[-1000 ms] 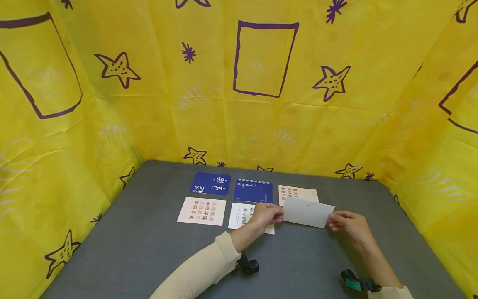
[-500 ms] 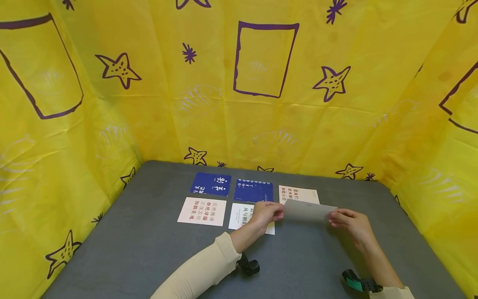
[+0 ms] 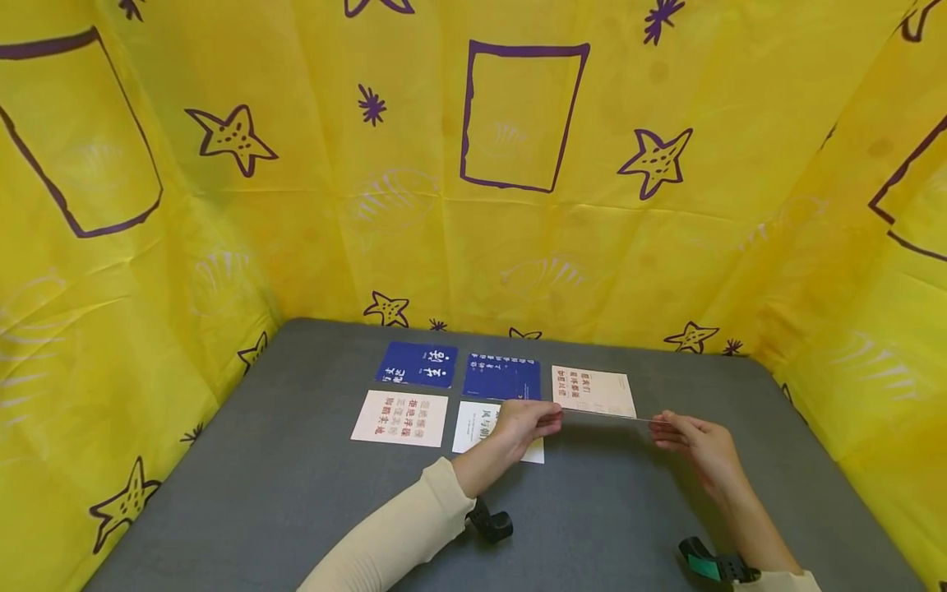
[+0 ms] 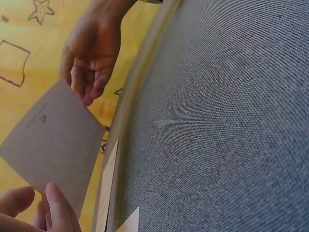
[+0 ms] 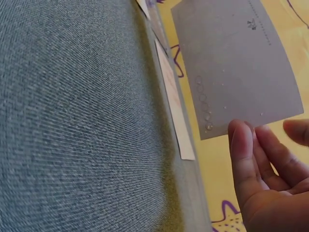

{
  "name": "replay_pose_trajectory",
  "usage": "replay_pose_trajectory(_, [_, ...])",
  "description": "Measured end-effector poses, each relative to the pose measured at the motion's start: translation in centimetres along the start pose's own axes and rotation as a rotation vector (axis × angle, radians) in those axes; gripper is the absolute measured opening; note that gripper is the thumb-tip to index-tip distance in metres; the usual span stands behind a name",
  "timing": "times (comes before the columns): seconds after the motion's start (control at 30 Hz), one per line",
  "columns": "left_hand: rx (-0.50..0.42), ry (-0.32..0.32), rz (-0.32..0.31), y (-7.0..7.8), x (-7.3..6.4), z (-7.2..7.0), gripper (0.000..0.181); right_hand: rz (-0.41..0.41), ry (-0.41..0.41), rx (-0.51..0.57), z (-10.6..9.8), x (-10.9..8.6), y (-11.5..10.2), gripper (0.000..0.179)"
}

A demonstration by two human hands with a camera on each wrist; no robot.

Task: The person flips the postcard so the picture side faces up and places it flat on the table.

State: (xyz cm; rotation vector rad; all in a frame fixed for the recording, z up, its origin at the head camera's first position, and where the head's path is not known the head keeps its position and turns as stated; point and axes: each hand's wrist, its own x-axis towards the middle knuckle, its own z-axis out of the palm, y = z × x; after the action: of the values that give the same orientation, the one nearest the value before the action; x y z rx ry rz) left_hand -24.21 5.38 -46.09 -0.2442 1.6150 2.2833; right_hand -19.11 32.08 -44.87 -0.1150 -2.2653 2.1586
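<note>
A postcard-like card (image 4: 58, 145) is held between both hands above the table, seen nearly edge-on as a thin line in the head view. Its grey-looking side carries a small printed mark and a line of tiny text, plus a row of small outlined shapes in the right wrist view. My left hand (image 3: 524, 426) pinches its left edge, above a white card (image 3: 473, 427) with dark characters that the hand partly covers. At the opposite edge, my right hand (image 3: 699, 452) pinches the card with thumb and fingers. Just beyond it lies a cream card (image 3: 594, 391) with reddish-brown characters.
Two blue cards, the left one (image 3: 418, 364) and the right one (image 3: 503, 378), lie toward the back of the dark grey table (image 3: 296, 493). A pale pink card (image 3: 399, 418) lies at the left front. Yellow patterned cloth (image 3: 414, 230) surrounds the table's back and sides.
The held card has tipped from showing its pale face to nearly edge-on, so the cream card behind it shows more fully. Both hands stay almost in place.
</note>
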Motion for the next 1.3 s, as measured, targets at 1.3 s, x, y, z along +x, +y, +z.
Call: replay_pose_trajectory(1.3, [0.377,-0.029,0.167,-0.98,-0.91,0.41,0.035,0.177,0.012,-0.189,-0.04,0.0,0.66,0.029])
